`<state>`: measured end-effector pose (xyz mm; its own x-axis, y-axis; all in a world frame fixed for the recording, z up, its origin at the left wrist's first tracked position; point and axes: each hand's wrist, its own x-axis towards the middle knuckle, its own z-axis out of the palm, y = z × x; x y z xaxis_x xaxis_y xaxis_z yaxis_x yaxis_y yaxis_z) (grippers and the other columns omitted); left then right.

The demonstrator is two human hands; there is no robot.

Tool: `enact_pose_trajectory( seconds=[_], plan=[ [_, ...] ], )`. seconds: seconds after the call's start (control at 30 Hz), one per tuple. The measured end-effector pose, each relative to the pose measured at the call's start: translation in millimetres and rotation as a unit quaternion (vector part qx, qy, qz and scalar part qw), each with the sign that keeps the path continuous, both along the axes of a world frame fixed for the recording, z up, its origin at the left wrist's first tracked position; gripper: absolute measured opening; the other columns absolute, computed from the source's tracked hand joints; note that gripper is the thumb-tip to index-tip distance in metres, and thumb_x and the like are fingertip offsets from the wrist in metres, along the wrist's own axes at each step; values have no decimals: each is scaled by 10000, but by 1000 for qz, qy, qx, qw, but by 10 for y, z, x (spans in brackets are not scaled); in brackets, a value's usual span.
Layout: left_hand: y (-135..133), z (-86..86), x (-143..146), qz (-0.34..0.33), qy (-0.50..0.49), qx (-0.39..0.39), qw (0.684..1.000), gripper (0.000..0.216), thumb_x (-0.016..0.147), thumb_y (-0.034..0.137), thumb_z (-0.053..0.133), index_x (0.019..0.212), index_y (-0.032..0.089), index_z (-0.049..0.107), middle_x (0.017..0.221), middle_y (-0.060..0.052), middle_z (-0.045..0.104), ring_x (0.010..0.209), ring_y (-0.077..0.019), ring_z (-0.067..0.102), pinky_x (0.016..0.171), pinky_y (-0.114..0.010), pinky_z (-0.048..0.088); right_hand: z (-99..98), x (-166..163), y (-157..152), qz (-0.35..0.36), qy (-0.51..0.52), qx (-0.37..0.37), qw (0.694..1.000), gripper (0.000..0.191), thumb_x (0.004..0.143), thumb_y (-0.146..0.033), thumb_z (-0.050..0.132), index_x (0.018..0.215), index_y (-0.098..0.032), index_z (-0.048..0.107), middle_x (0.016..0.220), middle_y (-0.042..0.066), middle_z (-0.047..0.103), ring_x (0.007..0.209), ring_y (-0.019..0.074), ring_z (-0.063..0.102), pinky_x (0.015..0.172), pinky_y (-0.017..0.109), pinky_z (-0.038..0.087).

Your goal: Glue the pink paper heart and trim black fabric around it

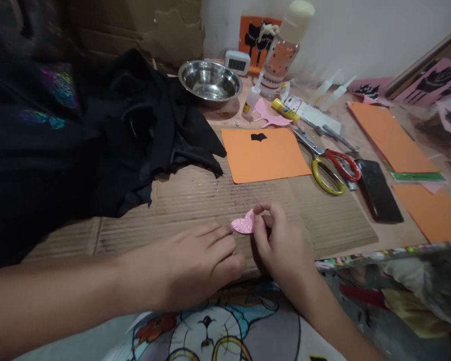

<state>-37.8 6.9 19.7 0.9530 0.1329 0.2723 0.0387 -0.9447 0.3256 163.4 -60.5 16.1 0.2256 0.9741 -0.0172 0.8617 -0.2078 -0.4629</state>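
A small pink glitter cut-out (pixel 242 225), with two pointed lobes, is between my hands just above the corrugated cardboard (pixel 195 200). My right hand (pixel 281 238) pinches its right lobe between thumb and index finger. The fingers of my left hand (pixel 201 255) are curled together, with the index fingertip at the cut-out's left tip; the left thumb is hidden. Beyond them lies an orange sheet (pixel 266 160) bearing a small black cut-out (pixel 258 137) near its top edge.
Black fabric (pixel 165 130) is heaped at left. A metal bowl (pixel 210 82), bottle (pixel 285 50), small glue bottle (pixel 251 100) and timer (pixel 237 62) stand behind. Scissors (pixel 328 165), a black phone (pixel 379 190) and more orange sheets (pixel 394 138) lie at right, near the table edge (pixel 361 256).
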Motion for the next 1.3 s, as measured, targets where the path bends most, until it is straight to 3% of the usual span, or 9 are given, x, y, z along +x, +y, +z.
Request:
enact_pose_trajectory(
  seconds=[0.13,0.33,0.5,0.67,0.8,0.9,1.3],
  plan=[
    [-32,-20,4,0,9,-3,1000,255,1047,153,408,918,188,625,911,-52,666,920,-232,630,900,-353,511,13,-12,8,2,-8,-12,1000,171,961,-283,406,1046,-249,550,699,51,814,563,330,754,490,320,321],
    [-17,-30,-12,-5,10,19,1000,277,1040,132,376,1007,170,649,981,-89,673,1018,-265,620,959,-384,503,33,-34,-10,25,-15,-4,1000,171,970,-259,412,1044,-240,565,685,44,807,534,318,742,491,321,328],
    [4,-32,-34,-9,28,2,1000,249,1003,101,407,1066,170,637,969,-82,664,917,-254,609,892,-377,504,21,96,-76,23,5,-8,1000,164,1003,-315,456,1091,-240,572,716,24,811,562,290,738,511,317,358],
    [71,-55,-60,-20,53,-54,997,191,1033,152,418,1046,182,605,1016,-83,671,893,-244,611,812,-362,495,-15,404,-198,-35,20,83,996,154,1023,-344,540,1087,-231,625,827,31,797,701,243,750,598,313,461],
    [132,-59,-67,-39,16,-66,997,181,1052,144,418,1057,169,596,1081,-103,692,1039,-256,616,949,-380,466,-7,492,-276,98,71,138,983,139,1019,-218,571,960,-219,697,877,41,746,824,195,708,739,301,528],
    [158,-44,-64,-36,7,-51,998,199,1057,142,410,1072,167,607,1108,-107,703,1086,-258,619,976,-382,461,-7,458,-299,176,78,136,972,173,1011,-161,578,1019,-216,742,898,44,724,841,190,683,745,309,543],
    [175,-31,-53,-29,28,-23,999,248,1066,156,375,1073,168,622,1089,-103,709,1071,-261,632,959,-388,484,-96,535,-234,234,-28,136,962,214,1029,-148,544,1141,-165,725,939,99,667,863,250,619,740,397,514]
  ],
)
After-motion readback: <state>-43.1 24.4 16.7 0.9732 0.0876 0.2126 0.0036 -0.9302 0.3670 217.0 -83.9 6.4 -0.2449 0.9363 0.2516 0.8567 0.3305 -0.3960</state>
